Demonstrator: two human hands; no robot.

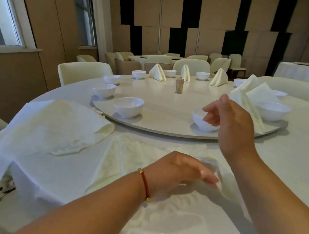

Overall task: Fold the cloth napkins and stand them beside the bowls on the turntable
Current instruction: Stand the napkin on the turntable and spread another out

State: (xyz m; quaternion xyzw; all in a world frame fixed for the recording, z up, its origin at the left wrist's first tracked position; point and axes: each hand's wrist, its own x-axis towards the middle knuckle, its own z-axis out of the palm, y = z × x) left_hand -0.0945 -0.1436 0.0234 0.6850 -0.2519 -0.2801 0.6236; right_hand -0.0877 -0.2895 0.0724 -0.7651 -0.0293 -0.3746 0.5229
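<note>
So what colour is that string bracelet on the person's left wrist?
Red, with small gold beads; the bracelet shows clearly in the head view, the only one.

Dim, warm room; daylight enters from windows (0,13) at left. Soft shadows under bowls (128,106). Mild sheen on the turntable (161,105). Left hand (179,170) motion-blurred. Wide-angle bending at edges; overall focus soft.
</note>
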